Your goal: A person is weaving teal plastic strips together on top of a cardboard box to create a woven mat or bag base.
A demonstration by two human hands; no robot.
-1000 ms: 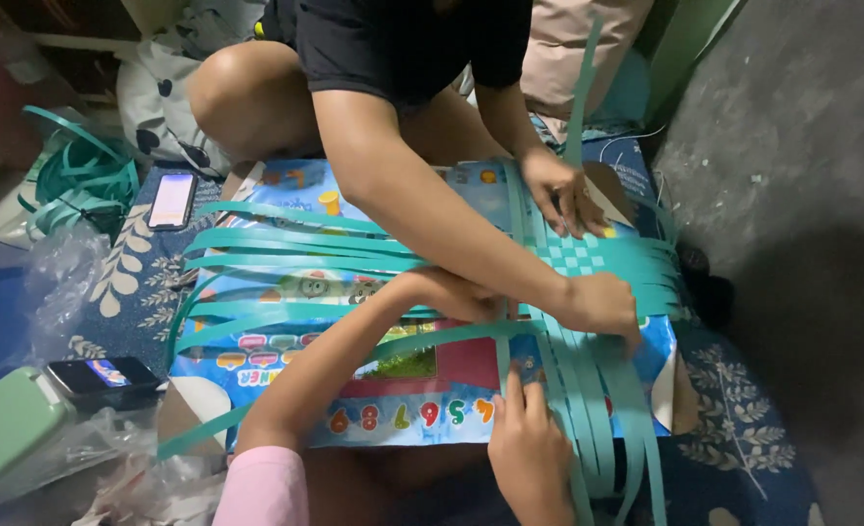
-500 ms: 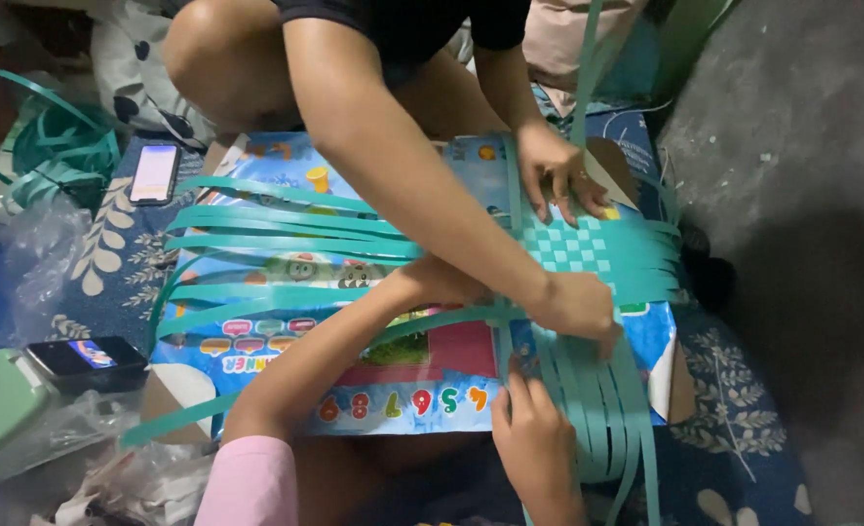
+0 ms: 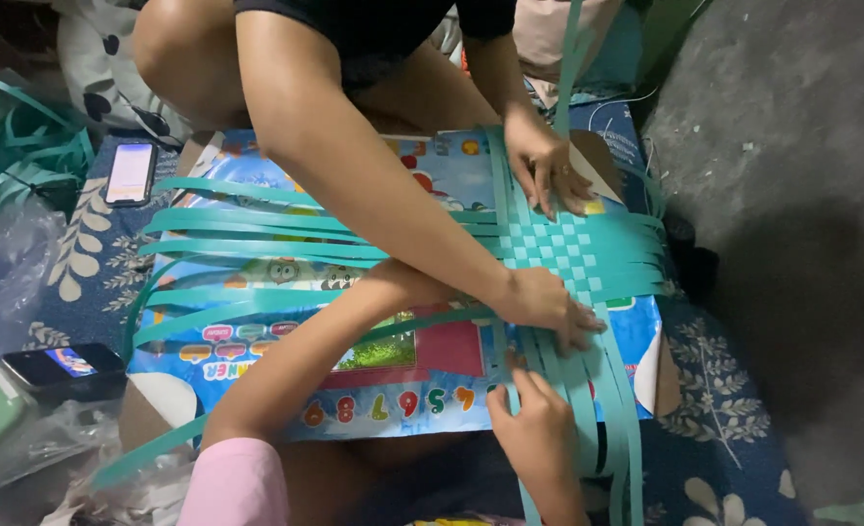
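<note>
Teal strips (image 3: 256, 234) fan loose at left over picture mat (image 3: 422, 380) on floor, about six horizontal. Two phones (image 3: 131, 172) far left. Woven patch (image 3: 573, 255) right of centre small; most strip length unwoven. Left hand (image 3: 412, 282) hidden under co-worker's arm (image 3: 373, 185), grip unclear; right hand (image 3: 534, 429) presses vertical strips, fingers flat.

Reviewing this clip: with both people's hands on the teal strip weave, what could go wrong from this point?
1. The woven patch is small, and its loose strips fan out unpinned; they could slide and loosen the weave.
2. The person's left arm passes under the co-worker's forearm, left hand hidden, so a pull by either could drag strips askew.
3. The right hand presses the hanging strips, which could crease.
</note>
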